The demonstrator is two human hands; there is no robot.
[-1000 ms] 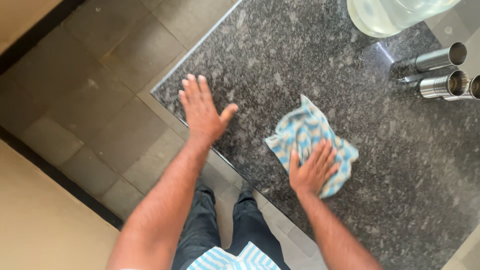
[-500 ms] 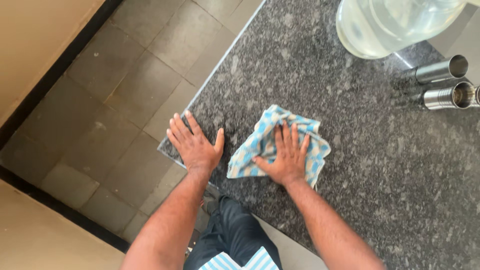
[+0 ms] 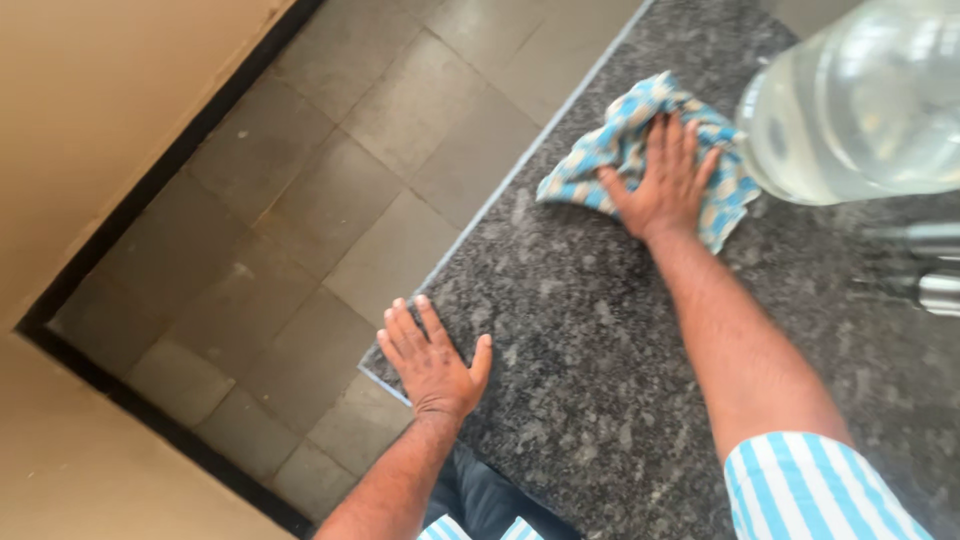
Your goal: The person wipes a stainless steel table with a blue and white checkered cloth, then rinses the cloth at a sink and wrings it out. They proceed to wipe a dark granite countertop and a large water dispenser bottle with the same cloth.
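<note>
My right hand presses flat on a blue and white checked cloth near the far left edge of the dark speckled granite counter. The cloth is crumpled and its corner reaches the counter's edge. My left hand lies palm down, fingers spread, on the counter's near left corner and holds nothing.
A large clear water jug stands on the counter just right of the cloth. Steel tumblers lie at the right edge. Grey floor tiles run left of the counter, bordered by a beige wall with a dark skirting.
My right hand has pushed the cloth away from me across the counter, up beside the water jug. My left hand has stayed planted at the counter's near corner.
</note>
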